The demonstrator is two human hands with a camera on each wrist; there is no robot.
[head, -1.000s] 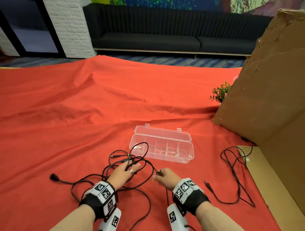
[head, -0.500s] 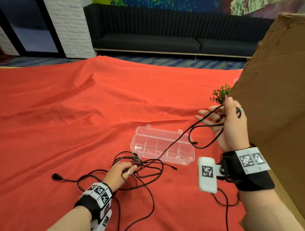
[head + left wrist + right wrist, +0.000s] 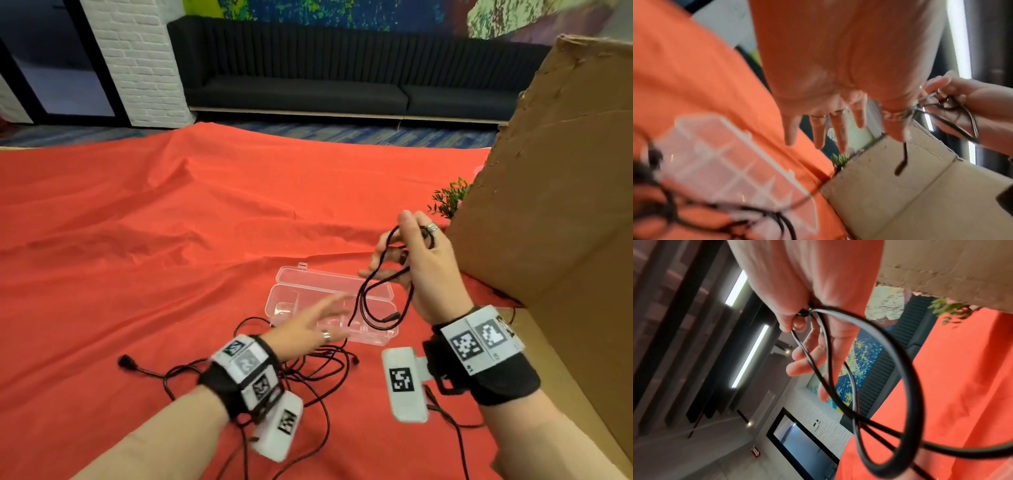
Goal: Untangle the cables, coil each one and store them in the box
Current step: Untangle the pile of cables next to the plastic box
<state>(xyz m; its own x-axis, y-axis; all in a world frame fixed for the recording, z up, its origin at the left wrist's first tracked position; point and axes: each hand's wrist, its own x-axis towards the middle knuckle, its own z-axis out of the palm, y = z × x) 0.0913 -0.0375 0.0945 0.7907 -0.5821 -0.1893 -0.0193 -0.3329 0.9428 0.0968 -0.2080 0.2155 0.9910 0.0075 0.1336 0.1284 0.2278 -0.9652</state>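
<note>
My right hand [image 3: 411, 253] is raised above the right end of the clear compartment box [image 3: 308, 274] and grips a black cable [image 3: 363, 301] gathered into loose loops. One plug end hangs over the box. In the right wrist view the thumb and fingers [image 3: 807, 340] pinch the loops of that cable [image 3: 906, 369]. My left hand [image 3: 318, 318] hovers open over the box with fingers stretched toward the right hand, and holds nothing [image 3: 824, 126]. A tangle of black cables [image 3: 308, 370] lies on the red cloth just in front of the box, under my left wrist.
A big cardboard box [image 3: 548, 205] stands along the right side, with a small green plant [image 3: 448, 198] beside it. Another black cable [image 3: 459, 431] lies on the cloth under my right wrist. The red cloth [image 3: 171, 240] stretches wide to the left and back.
My right hand pulled one cable out of the tangle, lifted it and gathered it into loops. My left hand left the tangle and rose toward the right hand.
</note>
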